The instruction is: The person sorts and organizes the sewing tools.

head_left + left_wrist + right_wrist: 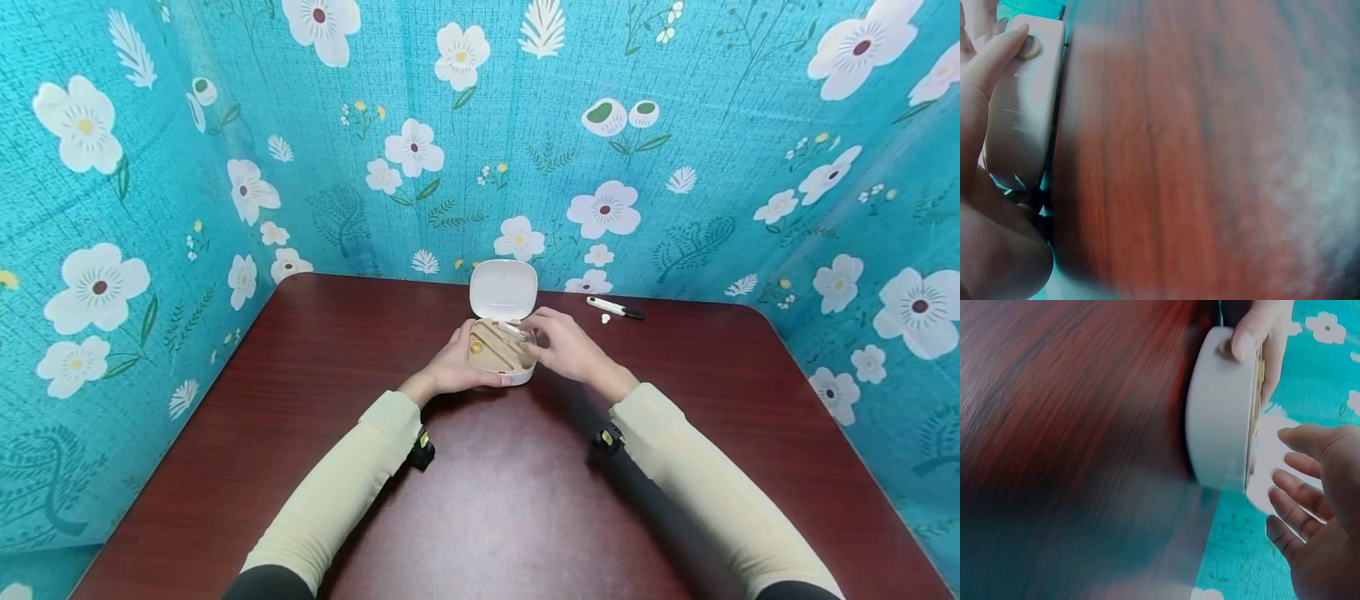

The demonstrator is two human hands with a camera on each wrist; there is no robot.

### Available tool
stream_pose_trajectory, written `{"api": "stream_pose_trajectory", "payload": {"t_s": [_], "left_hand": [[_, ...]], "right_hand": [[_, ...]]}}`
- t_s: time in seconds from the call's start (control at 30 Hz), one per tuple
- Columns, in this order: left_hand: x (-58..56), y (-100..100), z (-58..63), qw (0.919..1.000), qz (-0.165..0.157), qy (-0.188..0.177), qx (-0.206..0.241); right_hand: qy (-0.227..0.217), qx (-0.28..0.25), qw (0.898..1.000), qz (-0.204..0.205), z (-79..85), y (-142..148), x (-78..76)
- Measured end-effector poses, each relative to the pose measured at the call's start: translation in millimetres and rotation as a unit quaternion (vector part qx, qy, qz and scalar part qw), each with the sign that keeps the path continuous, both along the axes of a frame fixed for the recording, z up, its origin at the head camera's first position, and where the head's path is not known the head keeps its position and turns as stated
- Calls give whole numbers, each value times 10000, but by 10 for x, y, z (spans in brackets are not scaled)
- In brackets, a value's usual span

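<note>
A small white jewelry box (pixel 510 379) stands on the table with its lid (pixel 503 289) raised at the back. Its beige lining (pixel 491 354) has slots, and a gold ring (pixel 476 347) sits at the left. My left hand (pixel 453 362) grips the box from the left side, the thumb (pixel 997 59) laid by the round clasp (pixel 1029 47) on the front. Over the right part of the lining hovers my right hand (pixel 562 346), its fingers spread and loosely bent in the right wrist view. Something shiny (pixel 513 331) shows by those fingertips, too small to make out.
Behind the box, to the right, a white and black marker-like pen (pixel 615 307) lies on the dark red table (pixel 480 500). A tiny white piece (pixel 605 318) is beside it. A flowered blue curtain (pixel 510 125) borders the table's back and sides.
</note>
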State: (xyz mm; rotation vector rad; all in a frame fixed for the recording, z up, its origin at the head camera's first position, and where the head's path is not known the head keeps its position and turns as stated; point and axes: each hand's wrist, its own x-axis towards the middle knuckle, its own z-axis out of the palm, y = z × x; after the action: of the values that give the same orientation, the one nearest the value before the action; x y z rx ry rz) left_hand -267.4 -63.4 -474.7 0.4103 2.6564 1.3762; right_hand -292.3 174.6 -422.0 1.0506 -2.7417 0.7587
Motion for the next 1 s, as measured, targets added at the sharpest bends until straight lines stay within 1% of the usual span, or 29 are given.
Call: {"api": "stream_pose_trajectory", "payload": {"t_s": [0.1,0.2,0.27,0.37,0.47,0.57,0.7,0.8,0.93,1.0], "left_hand": [[-9,0,-3,10000,3,27,-31],[-17,-1,-6,10000,2,50,-16],[-23,-2,-12,10000,9,54,13],[-26,-3,-12,10000,20,47,49],[-26,-1,-7,10000,30,50,80],[-30,-4,-14,9999,34,55,93],[-41,-11,-35,10000,30,26,52],[-78,-12,-89,10000,25,12,-35],[-141,-11,-166,10000,16,29,-80],[-151,-9,-167,10000,12,37,-71]], "right_hand": [[-19,-87,9999,-91,-10,79,-15],[15,-57,9998,-189,-31,157,-31],[49,85,9995,-317,-48,210,-38],[139,439,9973,-572,-74,288,-54],[251,801,9925,-886,-99,362,-89],[308,998,9874,-1191,-126,440,-142],[109,1005,9821,-1587,-171,545,-231],[-131,991,9783,-1815,-206,620,-302],[-379,930,9758,-1945,-227,712,-372],[-445,870,9761,-1939,-228,752,-400]]}}
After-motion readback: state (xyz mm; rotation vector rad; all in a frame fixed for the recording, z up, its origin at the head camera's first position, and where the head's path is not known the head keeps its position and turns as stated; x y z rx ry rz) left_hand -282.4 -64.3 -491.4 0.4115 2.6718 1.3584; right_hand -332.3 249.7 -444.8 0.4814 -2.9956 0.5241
